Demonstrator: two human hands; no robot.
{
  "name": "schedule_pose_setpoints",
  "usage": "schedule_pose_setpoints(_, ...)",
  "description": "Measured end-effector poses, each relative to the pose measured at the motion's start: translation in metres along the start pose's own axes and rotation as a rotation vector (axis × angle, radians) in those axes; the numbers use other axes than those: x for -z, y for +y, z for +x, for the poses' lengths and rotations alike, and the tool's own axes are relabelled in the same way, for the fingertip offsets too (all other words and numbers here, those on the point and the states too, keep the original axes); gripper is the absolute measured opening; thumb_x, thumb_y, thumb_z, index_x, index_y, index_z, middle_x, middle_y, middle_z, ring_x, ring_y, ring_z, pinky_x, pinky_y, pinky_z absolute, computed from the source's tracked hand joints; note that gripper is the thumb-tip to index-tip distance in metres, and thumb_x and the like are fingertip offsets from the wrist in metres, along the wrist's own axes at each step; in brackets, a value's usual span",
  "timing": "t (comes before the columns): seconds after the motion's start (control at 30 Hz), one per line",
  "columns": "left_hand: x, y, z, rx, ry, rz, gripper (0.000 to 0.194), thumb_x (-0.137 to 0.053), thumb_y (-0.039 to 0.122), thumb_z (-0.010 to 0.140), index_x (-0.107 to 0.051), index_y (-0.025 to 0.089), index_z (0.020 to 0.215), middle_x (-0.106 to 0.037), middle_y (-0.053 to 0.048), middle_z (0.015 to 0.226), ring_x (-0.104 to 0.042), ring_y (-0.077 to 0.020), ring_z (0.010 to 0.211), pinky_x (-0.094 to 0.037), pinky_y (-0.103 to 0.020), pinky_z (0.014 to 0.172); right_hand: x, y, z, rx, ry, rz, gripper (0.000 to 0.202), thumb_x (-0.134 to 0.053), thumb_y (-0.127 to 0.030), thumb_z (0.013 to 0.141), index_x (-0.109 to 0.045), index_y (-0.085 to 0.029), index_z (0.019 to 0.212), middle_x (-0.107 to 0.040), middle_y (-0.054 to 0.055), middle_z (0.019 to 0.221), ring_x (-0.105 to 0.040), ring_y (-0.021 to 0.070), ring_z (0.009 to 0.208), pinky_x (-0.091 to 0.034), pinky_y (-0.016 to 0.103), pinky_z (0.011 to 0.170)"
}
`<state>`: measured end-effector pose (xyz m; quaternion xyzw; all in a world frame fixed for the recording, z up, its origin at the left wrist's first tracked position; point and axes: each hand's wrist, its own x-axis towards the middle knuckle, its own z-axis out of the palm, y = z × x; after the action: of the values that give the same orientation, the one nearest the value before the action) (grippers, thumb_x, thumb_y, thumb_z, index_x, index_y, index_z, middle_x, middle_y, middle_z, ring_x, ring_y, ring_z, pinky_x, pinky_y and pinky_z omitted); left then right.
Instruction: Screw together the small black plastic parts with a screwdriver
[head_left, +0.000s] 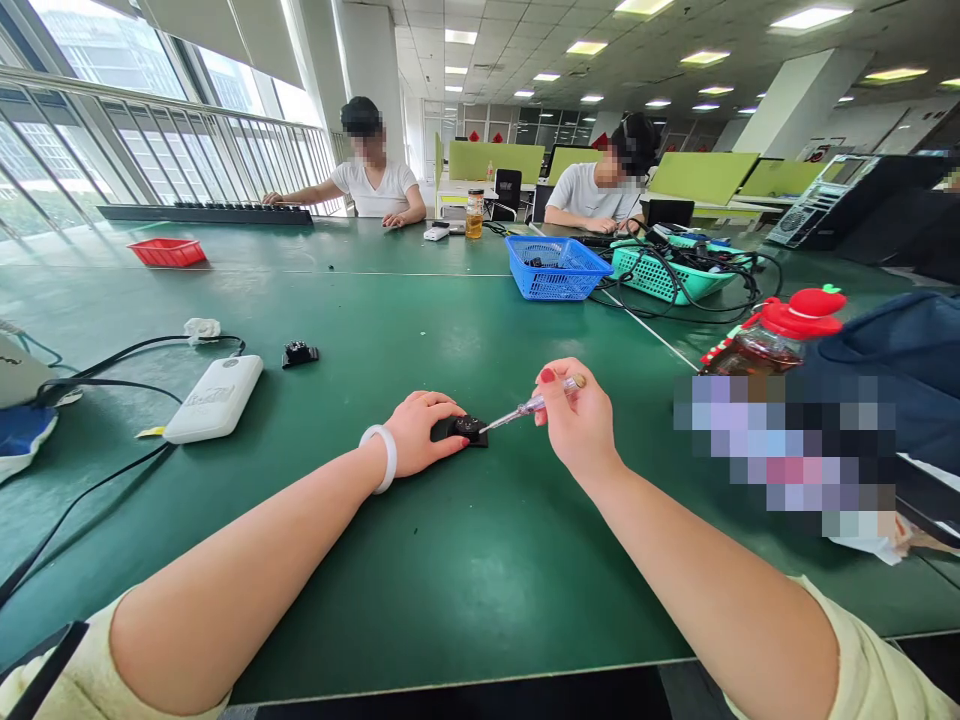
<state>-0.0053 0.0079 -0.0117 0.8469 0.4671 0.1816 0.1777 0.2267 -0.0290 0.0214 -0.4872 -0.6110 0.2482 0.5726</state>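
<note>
On the green table [480,600], my left hand [421,434] grips a small black part [470,430] between thumb and fingers, holding it against the surface. A white band circles that wrist. My right hand [576,415] is closed around the handle of a clear screwdriver [529,406]. The screwdriver slants down to the left, and its tip meets the right side of the black part. Farther left, a similar black part [300,353] lies by itself.
A white power bank [215,398] with black cables lies left. Behind are a red tray [167,252], a blue basket [558,268] and a green basket [675,268] with cables. A red-lidded bottle [780,330] stands right. Two people sit across the table.
</note>
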Motion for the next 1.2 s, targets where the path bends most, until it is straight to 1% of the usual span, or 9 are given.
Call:
schedule_pose_setpoints(0.1,0.001,0.001,0.000,0.011,-0.019,0.014,0.042,-0.065,0.049,0.086,-0.072,0.025,0.119,-0.063,-0.010,0.133,-0.050,-0.0346,0.130,-0.039,-0.055,0.116,0.001,0.001,0.000,-0.008,0.035,0.015,0.057,-0.045,-0.079,0.088,-0.050,-0.024,0.077,-0.047,-0.004,0.055,-0.046,0.0121,0.046,-0.038,0.025,0.046)
schedule_pose_setpoints(0.23,0.001,0.001,0.000,0.010,-0.013,0.006,0.042,-0.066,0.049,0.085,-0.072,0.025,0.119,-0.063,-0.009,0.132,-0.050,-0.0341,0.131,-0.039,-0.054,0.116,0.002,-0.005,0.001,0.032,0.065,-0.052,0.062,-0.042,-0.082,0.086,-0.048,-0.023,0.069,-0.041,-0.004,0.053,-0.040,0.0114,0.046,-0.035,0.026,0.047)
schedule_pose_setpoints(0.37,0.000,0.001,0.000,-0.002,-0.013,0.011,0.040,-0.065,0.048,0.085,-0.072,0.026,0.118,-0.064,-0.009,0.132,-0.050,-0.0342,0.130,-0.039,-0.056,0.116,0.001,-0.010,0.001,0.047,0.056,-0.094,0.066,-0.046,-0.084,0.082,-0.042,-0.023,0.059,-0.041,-0.003,0.051,-0.039,0.0115,0.049,-0.035,0.025,0.048)
schedule_pose_setpoints(0.5,0.000,0.000,0.000,-0.007,-0.010,0.006,0.040,-0.065,0.049,0.085,-0.072,0.026,0.118,-0.064,-0.009,0.132,-0.051,-0.0344,0.130,-0.039,-0.055,0.116,0.000,-0.010,0.001,0.033,0.061,-0.080,0.065,-0.054,-0.083,0.079,-0.045,-0.023,0.057,-0.041,-0.003,0.049,-0.039,0.0114,0.048,-0.035,0.025,0.047)
schedule_pose_setpoints(0.6,0.000,0.000,0.000,-0.008,0.003,0.005,0.040,-0.065,0.049,0.085,-0.072,0.027,0.117,-0.064,-0.009,0.130,-0.051,-0.0345,0.130,-0.040,-0.056,0.115,-0.001,-0.007,0.001,0.014,0.084,-0.064,0.057,-0.058,-0.075,0.083,-0.049,-0.023,0.062,-0.043,-0.004,0.049,-0.039,0.0112,0.047,-0.035,0.025,0.047)
schedule_pose_setpoints(0.77,0.000,0.001,0.000,-0.009,0.003,-0.003,0.040,-0.066,0.050,0.084,-0.073,0.027,0.116,-0.065,-0.009,0.129,-0.052,-0.0346,0.129,-0.040,-0.056,0.116,-0.001,-0.002,0.001,-0.079,0.089,0.017,0.039,-0.059,-0.055,0.090,-0.049,-0.023,0.069,-0.047,-0.005,0.052,-0.043,0.0110,0.046,-0.035,0.024,0.045)
schedule_pose_setpoints(0.93,0.001,0.001,0.000,-0.002,-0.007,0.006,0.041,-0.064,0.051,0.085,-0.072,0.027,0.117,-0.064,-0.009,0.131,-0.051,-0.0355,0.130,-0.040,-0.057,0.115,-0.001,-0.003,0.002,-0.133,0.070,0.059,0.025,-0.057,-0.034,0.088,-0.050,-0.023,0.067,-0.047,-0.004,0.053,-0.042,0.0106,0.047,-0.034,0.022,0.044)
schedule_pose_setpoints(1.03,0.000,0.001,0.000,-0.006,0.002,-0.004,0.041,-0.065,0.051,0.085,-0.072,0.027,0.117,-0.065,-0.009,0.130,-0.051,-0.0350,0.130,-0.041,-0.056,0.115,-0.002,-0.003,0.001,-0.147,0.047,0.066,0.023,-0.057,-0.032,0.087,-0.050,-0.022,0.067,-0.047,-0.004,0.053,-0.042,0.0106,0.047,-0.033,0.022,0.043)
schedule_pose_setpoints(1.2,0.000,0.000,0.000,-0.007,0.005,0.001,0.040,-0.065,0.050,0.085,-0.072,0.027,0.117,-0.064,-0.009,0.130,-0.051,-0.0349,0.130,-0.041,-0.056,0.114,-0.003,-0.002,0.001,-0.115,0.042,0.071,0.026,-0.057,-0.037,0.089,-0.050,-0.023,0.069,-0.047,-0.005,0.054,-0.042,0.0105,0.048,-0.034,0.022,0.044)
